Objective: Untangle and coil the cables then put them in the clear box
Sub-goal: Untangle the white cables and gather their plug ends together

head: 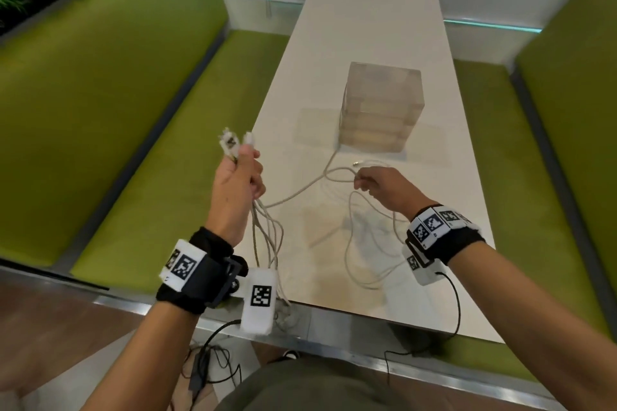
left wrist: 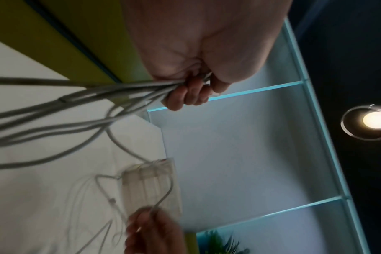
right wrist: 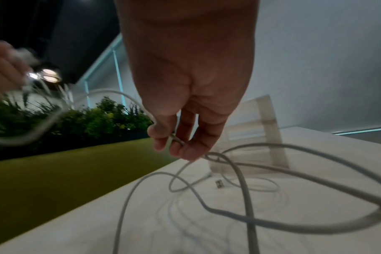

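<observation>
Left hand is being held raised beside the tabletop edge, its fingers curled tight round a bundle of white cables, whose plug ends are sticking up above the fist. One cable strand is being pinched between thumb and fingertips of the right hand, just above the tabletop. Loose loops are being left lying on the tabletop, near the clear box, which is standing upright further back.
</observation>
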`<state>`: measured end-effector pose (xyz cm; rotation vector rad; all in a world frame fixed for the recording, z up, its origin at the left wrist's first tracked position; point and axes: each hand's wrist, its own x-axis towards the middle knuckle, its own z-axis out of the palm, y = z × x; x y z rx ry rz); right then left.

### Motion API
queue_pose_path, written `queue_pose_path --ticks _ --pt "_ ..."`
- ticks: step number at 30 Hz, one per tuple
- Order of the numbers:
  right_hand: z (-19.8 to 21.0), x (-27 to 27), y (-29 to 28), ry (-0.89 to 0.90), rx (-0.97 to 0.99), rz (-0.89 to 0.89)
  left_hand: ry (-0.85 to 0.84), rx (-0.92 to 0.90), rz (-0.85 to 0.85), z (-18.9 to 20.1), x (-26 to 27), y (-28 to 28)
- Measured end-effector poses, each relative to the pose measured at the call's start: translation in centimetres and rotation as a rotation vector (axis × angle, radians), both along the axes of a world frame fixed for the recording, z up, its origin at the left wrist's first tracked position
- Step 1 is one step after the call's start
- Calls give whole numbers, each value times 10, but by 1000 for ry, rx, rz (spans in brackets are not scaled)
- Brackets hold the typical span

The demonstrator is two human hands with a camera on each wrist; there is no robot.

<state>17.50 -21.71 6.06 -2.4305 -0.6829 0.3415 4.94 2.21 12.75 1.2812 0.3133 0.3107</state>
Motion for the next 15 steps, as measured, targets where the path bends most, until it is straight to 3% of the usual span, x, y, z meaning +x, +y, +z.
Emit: queue_pose_path --ticks 6,10,15 --pt "21 -15 24 -72 47 127 180 255 -170 -27 6 -39" --pt "38 -25 34 -85 94 189 176 258 -225 -28 10 -49" --pt "43 -27 41 -39 85 211 160 199 -179 -30 11 -46"
